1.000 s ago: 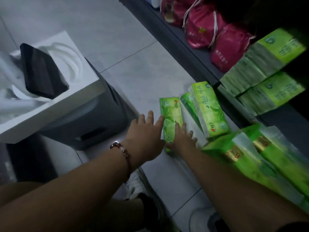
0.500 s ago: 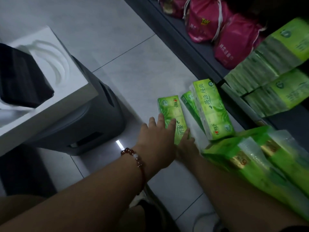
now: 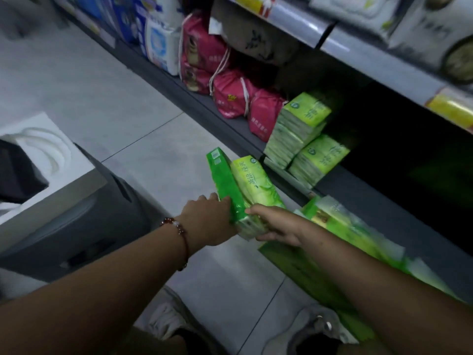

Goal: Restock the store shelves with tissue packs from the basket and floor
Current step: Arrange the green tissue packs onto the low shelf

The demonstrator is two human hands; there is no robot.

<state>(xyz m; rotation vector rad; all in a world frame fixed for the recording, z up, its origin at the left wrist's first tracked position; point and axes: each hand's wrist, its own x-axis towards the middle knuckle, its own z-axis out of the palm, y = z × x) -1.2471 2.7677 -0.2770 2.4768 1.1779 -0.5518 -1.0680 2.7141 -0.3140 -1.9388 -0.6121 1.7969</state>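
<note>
Grip: the left hand [image 3: 208, 221] and the right hand [image 3: 275, 222] press in from either side on the near end of a bundle of green tissue packs [image 3: 243, 185]. The right hand's fingers curl round the bundle's end; the left lies flat against its side, fingertips hidden behind the wrap.
Where the packs are: clamped between both hands and seemingly clear of the floor [image 3: 143, 149], far end angled toward the bottom shelf [image 3: 371, 190].
Handling: these look light and soft, the plastic wrap likely slick. I'd judge that squeezing at one end lets the far packs droop or slide apart; a hold nearer the middle, from both sides, would keep them together.
Already shelved: two stacks of green packs [image 3: 304, 134] sit on the bottom shelf, with dark open space to their right.
More stock: a large green multipack [image 3: 358, 234] lies under the right forearm, touching it.
Neighbours: pink drawstring bags [image 3: 230, 98] stand left of the stacks, close by.
In the way: a grey bin [image 3: 84, 226] with a white tray on top stands at the left elbow; the shelf above overhangs the gap.
</note>
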